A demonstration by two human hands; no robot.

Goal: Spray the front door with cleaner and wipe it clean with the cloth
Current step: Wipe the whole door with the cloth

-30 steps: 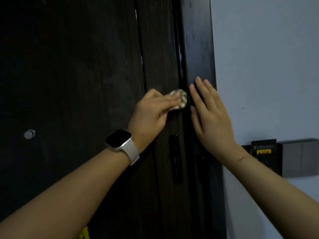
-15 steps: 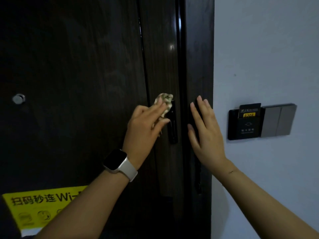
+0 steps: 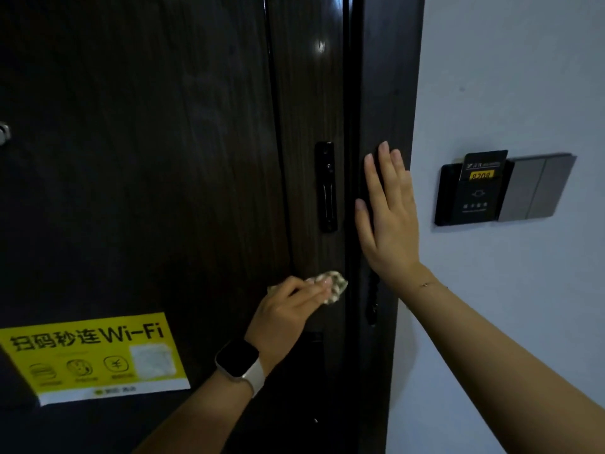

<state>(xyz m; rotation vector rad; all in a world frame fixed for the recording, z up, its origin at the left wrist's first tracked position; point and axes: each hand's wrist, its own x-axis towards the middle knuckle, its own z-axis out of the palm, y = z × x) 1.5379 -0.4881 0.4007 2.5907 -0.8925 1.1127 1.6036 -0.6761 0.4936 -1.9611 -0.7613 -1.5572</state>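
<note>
The dark wood-grain front door fills the left and middle of the head view. My left hand, with a watch on the wrist, presses a small crumpled pale cloth against the door's right strip, below the black lock handle. My right hand lies flat with fingers spread on the dark door frame, beside the handle. No spray bottle is in view.
A yellow Wi-Fi sticker is stuck low on the door at the left. A peephole knob shows at the left edge. On the pale wall to the right sit a black key-card holder and grey switches.
My left hand has slid the cloth down the door's right strip, from above the lock handle to below it. The view has tilted down. My right hand stays flat on the frame.
</note>
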